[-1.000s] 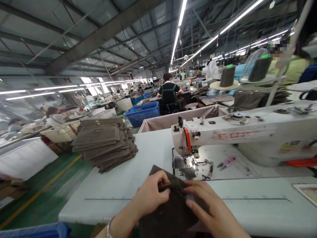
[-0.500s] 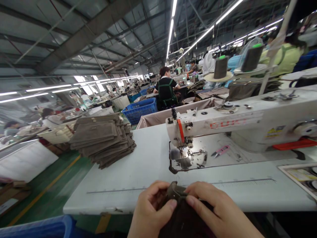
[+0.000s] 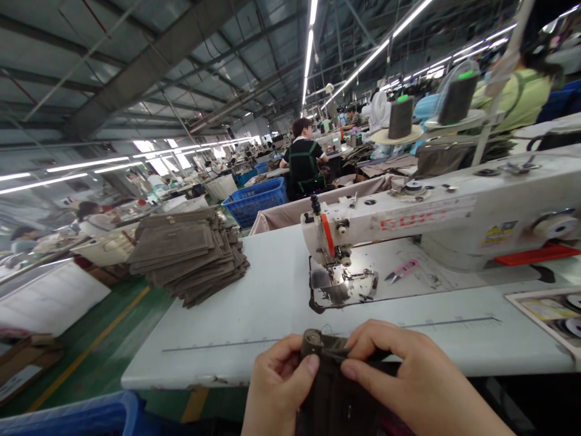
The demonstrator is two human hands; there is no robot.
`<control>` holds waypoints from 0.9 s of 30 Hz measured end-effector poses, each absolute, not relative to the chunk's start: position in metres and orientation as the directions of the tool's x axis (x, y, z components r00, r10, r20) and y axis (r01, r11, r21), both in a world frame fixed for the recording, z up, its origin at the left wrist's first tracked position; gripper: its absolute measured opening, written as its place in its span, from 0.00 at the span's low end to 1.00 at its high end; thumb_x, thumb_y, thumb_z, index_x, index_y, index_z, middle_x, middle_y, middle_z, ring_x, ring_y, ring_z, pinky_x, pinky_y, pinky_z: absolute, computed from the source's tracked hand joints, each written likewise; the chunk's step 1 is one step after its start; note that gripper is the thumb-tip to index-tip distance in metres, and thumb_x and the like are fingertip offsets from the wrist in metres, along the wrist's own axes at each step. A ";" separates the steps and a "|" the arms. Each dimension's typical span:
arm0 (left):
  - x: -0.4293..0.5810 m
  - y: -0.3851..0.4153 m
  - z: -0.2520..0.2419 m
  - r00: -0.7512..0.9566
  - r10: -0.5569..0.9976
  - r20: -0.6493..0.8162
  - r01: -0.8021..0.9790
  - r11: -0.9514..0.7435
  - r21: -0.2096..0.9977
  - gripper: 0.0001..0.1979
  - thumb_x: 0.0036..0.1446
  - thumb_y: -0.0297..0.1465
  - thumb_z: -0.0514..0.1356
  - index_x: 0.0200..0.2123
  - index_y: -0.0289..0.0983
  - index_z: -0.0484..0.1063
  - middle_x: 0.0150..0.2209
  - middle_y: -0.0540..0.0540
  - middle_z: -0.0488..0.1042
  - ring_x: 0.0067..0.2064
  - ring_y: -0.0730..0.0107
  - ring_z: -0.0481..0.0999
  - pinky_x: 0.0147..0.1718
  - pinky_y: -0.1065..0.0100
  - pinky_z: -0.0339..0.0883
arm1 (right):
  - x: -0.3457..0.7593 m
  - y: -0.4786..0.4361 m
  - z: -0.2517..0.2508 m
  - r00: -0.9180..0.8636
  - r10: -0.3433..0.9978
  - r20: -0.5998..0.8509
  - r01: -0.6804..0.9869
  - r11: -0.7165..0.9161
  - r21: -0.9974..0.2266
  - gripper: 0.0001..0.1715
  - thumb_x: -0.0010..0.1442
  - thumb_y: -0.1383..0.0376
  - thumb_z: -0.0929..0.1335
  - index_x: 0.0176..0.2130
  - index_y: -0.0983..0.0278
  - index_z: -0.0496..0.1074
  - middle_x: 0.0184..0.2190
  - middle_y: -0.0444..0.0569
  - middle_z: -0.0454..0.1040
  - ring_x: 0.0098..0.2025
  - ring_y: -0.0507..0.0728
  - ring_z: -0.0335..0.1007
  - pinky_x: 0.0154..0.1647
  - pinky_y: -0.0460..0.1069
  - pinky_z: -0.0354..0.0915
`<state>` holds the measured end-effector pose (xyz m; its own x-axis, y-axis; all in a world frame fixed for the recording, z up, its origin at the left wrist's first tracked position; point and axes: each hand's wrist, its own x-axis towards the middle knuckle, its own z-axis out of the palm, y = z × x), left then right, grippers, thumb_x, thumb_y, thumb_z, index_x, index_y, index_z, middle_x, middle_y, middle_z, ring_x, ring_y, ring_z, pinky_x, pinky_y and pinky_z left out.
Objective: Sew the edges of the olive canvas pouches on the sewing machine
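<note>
A dark brown fabric piece (image 3: 338, 396) hangs between my hands at the table's front edge, its top edge folded over. My left hand (image 3: 279, 381) pinches the rolled corner between thumb and fingers. On the other side, my right hand (image 3: 385, 366) grips the folded edge with thumb and forefinger. Loose thread ends stick up from the fold. Beyond my hands stands a white sewing machine (image 3: 436, 224), its needle area over a metal plate (image 3: 340, 284). Pink-handled thread snips (image 3: 403, 270) lie on the machine bed.
A stack of brown fabric pieces (image 3: 181, 254) sits on the left of the white table (image 3: 267, 290). At the right edge is a tray of bobbins (image 3: 544, 309). Blue baskets (image 3: 256, 200) stand on the floor. Thread cones (image 3: 400, 118) rise behind the machine. A co-worker (image 3: 305, 157) sits ahead.
The fabric has come up slightly and turned, showing more of its rolled corner and front. My right hand has shifted a little to the right along the edge.
</note>
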<state>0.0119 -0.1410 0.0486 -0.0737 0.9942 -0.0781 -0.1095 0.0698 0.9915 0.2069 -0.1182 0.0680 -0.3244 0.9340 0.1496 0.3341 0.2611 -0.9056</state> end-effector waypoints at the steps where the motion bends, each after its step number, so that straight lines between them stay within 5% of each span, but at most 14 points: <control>1: 0.012 -0.141 0.048 -0.088 0.993 -0.076 -0.121 0.065 0.991 0.13 0.46 0.35 0.69 0.35 0.34 0.79 0.32 0.43 0.78 0.37 0.59 0.76 0.37 0.66 0.70 | 0.207 -0.118 0.070 -0.321 0.938 0.128 0.344 0.242 -0.907 0.06 0.54 0.64 0.70 0.26 0.60 0.72 0.31 0.42 0.76 0.34 0.55 0.72 0.37 0.48 0.66; 10: 0.014 -0.141 0.055 -0.039 0.994 -0.099 -0.074 0.096 0.993 0.12 0.52 0.36 0.66 0.35 0.33 0.77 0.30 0.46 0.75 0.34 0.66 0.72 0.33 0.70 0.66 | 0.204 -0.118 0.072 -0.315 0.945 0.085 0.474 0.234 -0.849 0.06 0.57 0.65 0.67 0.28 0.60 0.68 0.26 0.39 0.73 0.29 0.52 0.69 0.31 0.47 0.62; 13: 0.000 -0.130 0.066 0.095 0.982 -0.162 0.115 0.151 0.982 0.12 0.56 0.37 0.62 0.39 0.34 0.74 0.33 0.46 0.74 0.35 0.66 0.72 0.34 0.71 0.65 | 0.203 -0.115 0.069 -0.445 0.884 0.145 0.416 0.347 -0.841 0.06 0.58 0.71 0.66 0.33 0.60 0.70 0.29 0.38 0.74 0.31 0.51 0.70 0.32 0.45 0.63; 17: -0.026 -0.091 0.079 0.366 0.908 -0.205 0.495 -0.003 0.869 0.10 0.61 0.35 0.57 0.38 0.34 0.72 0.33 0.49 0.73 0.35 0.68 0.71 0.34 0.72 0.65 | 0.194 -0.103 0.053 -0.678 0.666 0.310 0.173 0.555 -0.813 0.24 0.58 0.78 0.62 0.47 0.56 0.73 0.42 0.38 0.77 0.44 0.48 0.73 0.46 0.41 0.64; 19: -0.034 -0.064 0.075 0.428 0.882 -0.200 0.677 -0.165 0.717 0.09 0.61 0.33 0.54 0.37 0.35 0.72 0.33 0.50 0.74 0.35 0.69 0.71 0.34 0.71 0.66 | 0.184 -0.091 0.037 -0.715 0.614 0.336 0.256 0.676 -0.691 0.26 0.58 0.79 0.63 0.51 0.57 0.71 0.43 0.40 0.77 0.43 0.49 0.73 0.45 0.41 0.65; 22: -0.035 -0.018 0.055 0.407 0.899 -0.161 0.787 -0.256 0.561 0.06 0.58 0.30 0.56 0.33 0.35 0.72 0.32 0.49 0.75 0.35 0.65 0.73 0.35 0.69 0.66 | 0.167 -0.062 0.013 -0.735 0.578 0.354 0.460 0.809 -0.365 0.10 0.61 0.70 0.68 0.43 0.60 0.74 0.39 0.45 0.75 0.40 0.55 0.71 0.42 0.47 0.67; 27: -0.008 0.050 0.023 0.313 0.949 0.048 0.881 -0.308 0.360 0.03 0.54 0.26 0.61 0.34 0.34 0.74 0.38 0.41 0.75 0.45 0.53 0.72 0.47 0.56 0.63 | 0.161 0.004 -0.004 -0.743 0.575 0.342 0.539 0.818 -0.201 0.04 0.61 0.69 0.68 0.34 0.66 0.74 0.39 0.52 0.73 0.44 0.61 0.68 0.46 0.54 0.65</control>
<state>-0.0083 0.0502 0.0228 0.3126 0.9487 0.0481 0.8806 -0.3084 0.3598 0.1609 0.0041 -0.0039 -0.7434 0.5746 0.3424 0.5394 0.8177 -0.2009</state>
